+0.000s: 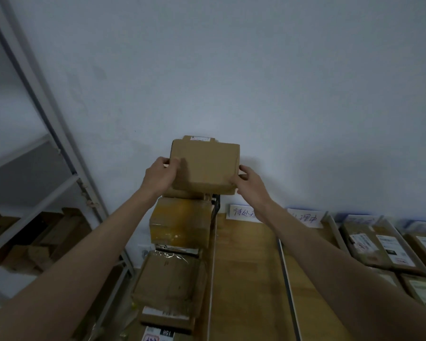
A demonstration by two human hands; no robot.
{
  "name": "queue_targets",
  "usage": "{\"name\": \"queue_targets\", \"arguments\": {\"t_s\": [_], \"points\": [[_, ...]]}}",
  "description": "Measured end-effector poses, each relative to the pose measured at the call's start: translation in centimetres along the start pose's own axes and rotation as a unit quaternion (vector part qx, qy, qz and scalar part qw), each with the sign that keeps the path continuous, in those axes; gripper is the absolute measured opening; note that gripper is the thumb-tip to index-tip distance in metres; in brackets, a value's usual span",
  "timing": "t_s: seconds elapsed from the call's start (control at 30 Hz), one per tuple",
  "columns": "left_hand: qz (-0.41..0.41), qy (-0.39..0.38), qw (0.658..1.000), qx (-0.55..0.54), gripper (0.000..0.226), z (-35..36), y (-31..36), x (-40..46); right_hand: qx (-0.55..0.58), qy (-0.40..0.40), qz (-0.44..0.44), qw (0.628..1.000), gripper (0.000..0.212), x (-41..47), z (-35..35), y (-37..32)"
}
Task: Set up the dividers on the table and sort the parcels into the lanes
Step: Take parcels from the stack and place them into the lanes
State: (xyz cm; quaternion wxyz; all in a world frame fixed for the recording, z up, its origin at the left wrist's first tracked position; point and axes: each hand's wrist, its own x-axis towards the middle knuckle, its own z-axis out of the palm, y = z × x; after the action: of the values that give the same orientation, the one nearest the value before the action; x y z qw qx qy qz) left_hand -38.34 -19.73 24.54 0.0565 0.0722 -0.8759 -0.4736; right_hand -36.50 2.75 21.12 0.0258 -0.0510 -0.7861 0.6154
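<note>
Head cam: I've got my left hand (160, 177) and right hand (247, 183) each gripping a side of the top parcel (205, 166), up above the stack (180, 225). I'd lift straight, keep it level, then swing right toward the lanes (246, 267).

Dim, bluish indoor shot, soft overall, wide-angle bend at edges.

Light is weak & diffuse, no clear source; wall (231, 70) reads grey-blue w/ darker corners. Faint soft shadow on wall to the right of the held parcel (204, 166); shelf (35, 193) at left sinks into deep shade. Shelf posts bow & lean from lens distortion. Slight blur throughout, labels at right (389, 244) not legible, forearms near the bottom edge smeared. No glare except a small sheen on tape of a lower parcel (180, 225).
</note>
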Motion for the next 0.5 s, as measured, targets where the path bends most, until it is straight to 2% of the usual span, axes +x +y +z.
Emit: {"name": "queue_targets", "arguments": {"t_s": [0.13, 0.23, 0.37, 0.5], "points": [[-0.012, -0.039, 0.998, -0.045, 0.065, 0.8, 1.5, -4.2, 0.052, 0.004, -0.050, 0.997, 0.066, -4.9, -3.3, 2.7], [0.014, -0.067, 0.997, -0.028, 0.057, 2.2, 1.6, -6.9, 0.055, 0.039, -0.075, 0.995, 0.056, -8.2, -5.6, 4.7], [0.015, -0.139, 0.989, -0.042, 0.039, 4.6, 1.1, -9.7, 0.173, 0.073, 0.000, 0.982, 0.023, -11.4, -9.1, 6.7], [0.010, -0.222, 0.973, -0.054, 0.044, 6.7, 0.4, -11.8, 0.221, 0.091, 0.063, 0.969, 0.029, -13.6, -11.5, 7.6]]}}
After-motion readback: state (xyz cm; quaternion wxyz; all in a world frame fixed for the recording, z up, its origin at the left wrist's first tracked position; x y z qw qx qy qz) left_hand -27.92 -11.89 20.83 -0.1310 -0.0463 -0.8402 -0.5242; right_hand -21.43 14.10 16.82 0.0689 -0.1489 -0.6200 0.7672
